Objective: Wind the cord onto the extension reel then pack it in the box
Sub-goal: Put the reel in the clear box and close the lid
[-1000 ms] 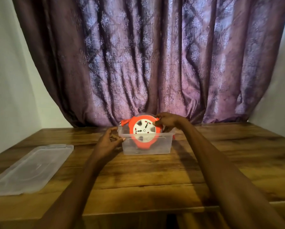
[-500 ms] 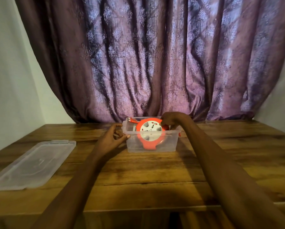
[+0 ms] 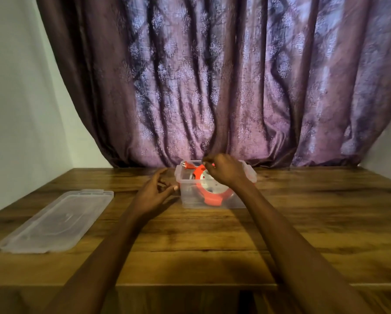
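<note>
Orange plastic shows through the clear box (image 3: pixel 212 201) at centre frame — the reel (image 3: pixel 210 196) leans tilted inside, its plug (image 3: pixel 185 166) over the back-left rim. The right hand (image 3: pixel 225 172) curls its grip on the reel's upper edge, likely to settle it flat. The left hand (image 3: pixel 153 193) rests loose-fingered beside the box, holding nothing, perhaps steadying. The lid (image 3: pixel 56 219) waits on the desk (image 3: pixel 303 223), lower left.

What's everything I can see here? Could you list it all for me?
box: 1, clear plastic, middle of table, open.
reel: 1, orange and white, tilted inside box.
plug: 1, orange, at box's back left corner.
lid: 1, clear plastic, flat on table, left of box.
table: 1, brown wood.
curtain: 1, purple patterned, behind table.
hands: 2; left hand beside box, fingers relaxed; right hand grips reel's top.
</note>
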Available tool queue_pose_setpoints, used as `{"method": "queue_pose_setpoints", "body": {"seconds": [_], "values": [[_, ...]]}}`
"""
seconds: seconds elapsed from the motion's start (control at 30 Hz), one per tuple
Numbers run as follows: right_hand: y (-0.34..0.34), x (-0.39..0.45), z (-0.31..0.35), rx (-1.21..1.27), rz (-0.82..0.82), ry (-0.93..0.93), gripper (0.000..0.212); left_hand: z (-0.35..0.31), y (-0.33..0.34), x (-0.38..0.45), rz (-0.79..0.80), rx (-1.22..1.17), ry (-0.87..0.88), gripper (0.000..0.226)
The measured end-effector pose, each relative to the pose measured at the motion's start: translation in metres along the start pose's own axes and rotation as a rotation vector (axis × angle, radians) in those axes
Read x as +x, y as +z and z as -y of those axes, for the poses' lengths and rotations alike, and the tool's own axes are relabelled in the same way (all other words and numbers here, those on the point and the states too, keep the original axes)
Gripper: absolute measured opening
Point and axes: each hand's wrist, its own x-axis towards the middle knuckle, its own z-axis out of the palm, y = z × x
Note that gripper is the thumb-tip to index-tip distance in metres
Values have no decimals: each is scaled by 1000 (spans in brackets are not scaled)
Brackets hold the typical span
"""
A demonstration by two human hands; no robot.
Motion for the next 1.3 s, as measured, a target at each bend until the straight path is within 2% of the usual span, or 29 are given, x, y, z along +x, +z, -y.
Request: {"method": "queue_pose_setpoints", "body": {"seconds": [0.07, 0.13, 0.27, 0.37, 0.43, 0.5, 0.63, 0.7, 0.8, 0.9, 1.07, 1.17, 1.23, 1.3], "values": [[6, -9, 17, 42, -85, -111, 25, 9, -13, -6, -27, 22, -37, 62], [11, -16, 33, 56, -174, -222, 22, 13, -35, -13, -55, 158, -61, 55], [26, -25, 67, 31, -252, -393, 19, 18, -86, -30, -81, 553, -130, 76], [43, -30, 98, 41, -131, -474, 26, 24, -113, -48, -56, 844, -323, 72], [60, -34, 120, 31, -55, -508, 31, 30, -130, -64, -32, 884, -484, 67], [74, -38, 139, -7, -11, -496, 35, 32, -144, -76, -39, 847, -514, 56], [90, -39, 157, 65, 79, -445, 31, 21, -146, -90, -87, 907, -391, 21], [91, -39, 158, 78, 74, -429, 31, 17, -144, -94, -118, 934, -344, 14], [86, -39, 150, 65, -7, -409, 34, 19, -140, -99, -189, 891, -267, 14], [76, -33, 132, 95, -56, -394, 34, 22, -135, -98, -229, 785, -97, 18], [53, -17, 107, 55, -72, -332, 70, -1, -128, -75, -146, 664, 241, 13], [36, -10, 91, -19, -109, -368, 61, -20, -116, -60, -103, 658, 451, 13], [29, -11, 78, 22, -169, -393, 55, -30, -110, -53, -98, 645, 561, 14], [24, -15, 64, 111, -211, -375, 58, -37, -106, -46, -121, 658, 664, 21]]}}
